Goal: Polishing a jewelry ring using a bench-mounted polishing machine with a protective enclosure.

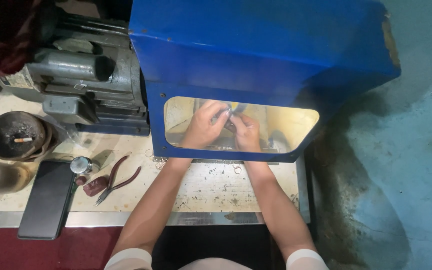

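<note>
Both my arms reach under a blue metal machine hood (256,45), and I see my hands through its clear yellowish window (296,125). My left hand (202,126) and my right hand (246,131) are close together, fingers pinched around a small shiny metal piece (228,113) held between them. The piece is too small and blurred to identify. A pale worn worktop (211,187) lies under my forearms.
A grey electric motor (86,75) stands left of the hood. Red-handled pliers (118,180), a small metal-capped jar (81,165), a brownish lump (95,186), a black phone (46,197) and an ashtray with a cigarette butt (15,136) lie at left. Teal floor at right.
</note>
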